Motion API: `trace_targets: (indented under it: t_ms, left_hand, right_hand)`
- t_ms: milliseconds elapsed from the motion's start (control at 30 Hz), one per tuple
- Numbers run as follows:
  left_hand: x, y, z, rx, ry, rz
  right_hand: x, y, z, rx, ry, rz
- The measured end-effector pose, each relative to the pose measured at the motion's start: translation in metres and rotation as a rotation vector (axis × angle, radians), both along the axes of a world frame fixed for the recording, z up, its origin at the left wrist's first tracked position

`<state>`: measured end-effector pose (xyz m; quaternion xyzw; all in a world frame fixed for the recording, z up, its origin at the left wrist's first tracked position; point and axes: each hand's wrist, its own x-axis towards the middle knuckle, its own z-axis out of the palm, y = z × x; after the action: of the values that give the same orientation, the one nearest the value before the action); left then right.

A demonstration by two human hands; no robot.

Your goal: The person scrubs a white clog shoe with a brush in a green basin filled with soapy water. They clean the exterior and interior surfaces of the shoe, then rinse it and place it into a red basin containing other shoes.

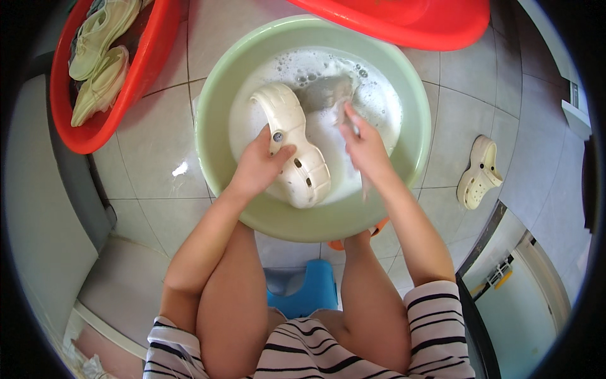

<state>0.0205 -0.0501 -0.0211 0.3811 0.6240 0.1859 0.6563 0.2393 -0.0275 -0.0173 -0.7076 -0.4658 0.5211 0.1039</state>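
A large pale green plastic basin (307, 230) stands before me with soapy, foamy water (378, 102) in it. My left hand (260, 163) grips a cream foam clog (310, 175) by its side, tilted above the water in the left half of the basin. My right hand (364, 142) is blurred and closed around the handle of what looks like a brush (343, 106); its head is at the water. Below the surface by the brush lies a greyish shape (326, 92), too unclear to name.
A red tub (156, 61) at the upper left holds pale shoes (99, 87). Another red tub (426, 35) touches the basin's far side. A second cream clog (478, 173) lies on the tiled floor at right. A blue plastic stool (322, 284) is beneath me.
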Motion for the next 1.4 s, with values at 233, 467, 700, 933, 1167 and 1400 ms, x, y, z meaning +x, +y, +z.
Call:
trace_targets:
  t_ms: [233,467,700,933,1167,1400]
  left_hand:
    - [-0.002,-0.002,-0.005,0.084,0.081,-0.057]
    - [-0.006,-0.004,-0.010,0.072,0.088,-0.070]
    - [0.002,0.001,-0.006,0.052,0.040,-0.045]
    - [0.000,0.002,0.000,0.056,0.087,-0.071]
    - [-0.002,-0.008,-0.021,0.136,0.032,-0.004]
    - [0.008,0.004,-0.001,-0.039,-0.061,-0.007]
  right_hand:
    - [-0.052,-0.001,0.037,0.081,-0.076,0.341]
    - [-0.044,-0.027,0.043,0.142,-0.008,0.282]
    - [-0.050,0.008,0.028,0.094,-0.037,0.233]
    - [-0.041,-0.040,0.048,0.124,0.038,0.261]
    - [-0.048,0.027,0.013,-0.058,0.089,0.100]
    - [0.007,0.006,-0.036,0.204,-0.346,0.056]
